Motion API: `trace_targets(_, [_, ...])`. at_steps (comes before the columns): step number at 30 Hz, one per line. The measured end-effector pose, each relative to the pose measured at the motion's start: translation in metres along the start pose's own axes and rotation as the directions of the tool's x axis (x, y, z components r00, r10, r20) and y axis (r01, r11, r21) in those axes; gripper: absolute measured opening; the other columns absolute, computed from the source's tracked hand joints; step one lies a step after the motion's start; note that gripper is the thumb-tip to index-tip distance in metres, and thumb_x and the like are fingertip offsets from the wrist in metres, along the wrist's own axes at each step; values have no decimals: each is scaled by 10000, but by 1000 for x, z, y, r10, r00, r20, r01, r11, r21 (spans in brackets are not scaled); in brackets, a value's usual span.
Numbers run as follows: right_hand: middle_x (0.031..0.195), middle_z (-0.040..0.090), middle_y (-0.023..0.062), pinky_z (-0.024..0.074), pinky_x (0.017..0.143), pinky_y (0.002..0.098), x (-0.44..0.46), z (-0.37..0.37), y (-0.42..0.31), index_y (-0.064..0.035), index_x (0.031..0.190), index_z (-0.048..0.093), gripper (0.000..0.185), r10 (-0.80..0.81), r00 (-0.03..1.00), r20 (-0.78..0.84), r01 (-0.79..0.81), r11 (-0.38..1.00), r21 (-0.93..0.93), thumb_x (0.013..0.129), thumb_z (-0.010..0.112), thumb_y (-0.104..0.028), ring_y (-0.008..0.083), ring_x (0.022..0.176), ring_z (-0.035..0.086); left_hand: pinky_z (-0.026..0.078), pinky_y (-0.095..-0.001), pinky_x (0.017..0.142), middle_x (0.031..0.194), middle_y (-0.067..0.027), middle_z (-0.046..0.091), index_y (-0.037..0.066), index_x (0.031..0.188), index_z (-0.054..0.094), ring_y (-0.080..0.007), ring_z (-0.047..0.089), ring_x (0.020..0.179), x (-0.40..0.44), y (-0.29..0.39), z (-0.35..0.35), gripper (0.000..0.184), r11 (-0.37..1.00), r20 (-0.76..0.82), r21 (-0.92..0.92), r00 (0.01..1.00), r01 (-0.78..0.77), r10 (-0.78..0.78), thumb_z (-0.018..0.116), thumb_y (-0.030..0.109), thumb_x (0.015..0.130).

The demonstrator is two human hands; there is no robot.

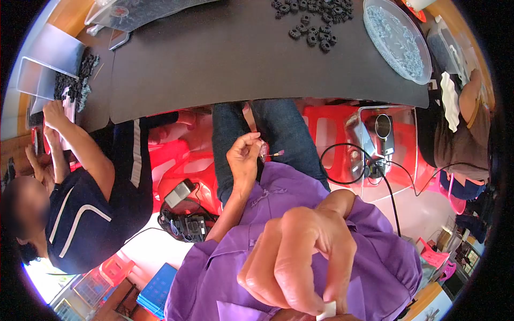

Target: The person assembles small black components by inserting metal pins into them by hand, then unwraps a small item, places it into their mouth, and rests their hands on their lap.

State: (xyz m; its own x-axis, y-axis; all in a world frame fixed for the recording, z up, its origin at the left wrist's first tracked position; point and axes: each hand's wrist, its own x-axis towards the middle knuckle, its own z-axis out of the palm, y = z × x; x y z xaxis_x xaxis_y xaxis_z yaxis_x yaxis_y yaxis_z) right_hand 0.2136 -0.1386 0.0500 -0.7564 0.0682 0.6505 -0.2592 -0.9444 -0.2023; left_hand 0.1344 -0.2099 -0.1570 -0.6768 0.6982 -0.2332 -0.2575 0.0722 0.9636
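Note:
My left hand (244, 156) is over my lap, with its fingers closed around a small round reddish, clear object (263, 151). A thin piece with a pinkish tip (278, 153) sticks out to the right of it. Raised close to the camera is my right hand (297, 257), its thumb and fingers pinched together. Between those fingertips shows a small white piece (327, 310), partly cut off at the lower edge; its kind does not show.
On the dark table (214, 64) lie small black plastic parts (313, 32). A round clear tray (369, 32) holds many small bluish pieces. At left, a co-worker (101, 166) reaches to a heap of black parts (80, 80). Another person (463, 134) sits at right. Cables (393, 198) hang beside me.

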Motion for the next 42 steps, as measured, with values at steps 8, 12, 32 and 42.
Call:
trace_targets(8, [767, 580, 66, 387, 595, 302, -3, 6, -3, -24, 827, 649, 229, 20, 999, 28, -18, 998, -57, 770, 736, -229, 185, 666, 552, 445, -194, 685, 818, -8, 615, -3, 993, 637, -65, 561, 744, -3, 0, 2, 180, 1000, -7, -5, 1000, 0, 0, 582, -58, 831])
trace_targets(12, [759, 591, 90, 399, 585, 292, -15, -1, -8, 1, 832, 652, 311, 47, 990, -132, -61, 992, -110, 706, 797, -244, 193, 663, 553, 455, -202, 667, 817, -7, 622, -7, 985, 640, -64, 562, 725, -4, 1, 1, 174, 999, -15, -25, 999, -44, 43, 584, -55, 828])
trace_targets(32, [889, 545, 131, 500, 672, 348, -119, -114, 45, 2, 1024, 622, 237, -431, 738, -519, -644, -222, -732, 791, 624, -40, 284, 743, 597, 497, -231, 636, 888, -64, 612, 32, 970, 555, -129, 593, 741, -8, -19, -26, 127, 819, -104, -548, 958, 170, -268, 491, -17, 872])
trace_targets(42, [849, 560, 133, 495, 659, 367, -124, -118, 44, -2, 915, 631, 130, -473, 711, -520, -679, -268, -684, 795, 587, -27, 307, 752, 602, 510, -247, 707, 885, -68, 606, 26, 922, 561, -145, 598, 786, -19, -11, -19, 101, 806, -61, -563, 964, 182, -260, 492, -14, 860])
